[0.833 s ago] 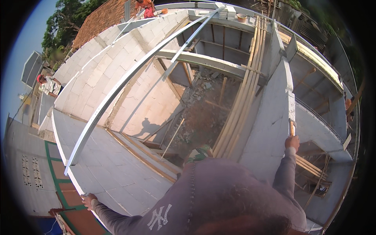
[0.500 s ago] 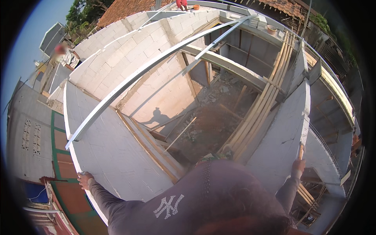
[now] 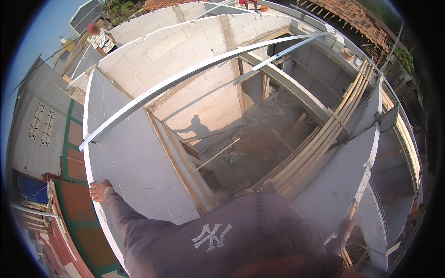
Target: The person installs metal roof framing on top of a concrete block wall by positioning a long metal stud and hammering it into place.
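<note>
My left hand (image 3: 98, 191) is closed over the top edge of the pale block wall (image 3: 86, 111) at my left, fingers curled round it. A long silvery metal channel (image 3: 185, 72) reaches from this wall, ahead of the hand, to the far right corner. A shorter metal strip (image 3: 282, 54) slants beneath its far end. Low at the right, my right hand (image 3: 346, 228) is blurred and closed at the top of the right wall (image 3: 369, 162). A short light-brown, stick-like piece (image 3: 353, 210) juts forward from it; what exactly it grips is unclear.
Below lies a deep room with a rubble-strewn floor (image 3: 250, 139). Bamboo poles (image 3: 331, 125) run along the right side, near a concrete beam (image 3: 287, 83). A bucket (image 3: 348, 54) and stacked blocks (image 3: 331, 42) sit at the far right. Another person (image 3: 103, 41) stands far left, beyond the wall.
My view has turned, so the far walls and channel sit further right and the left wall higher. Both hands stay at their wall tops. The person at far left shows more fully.
</note>
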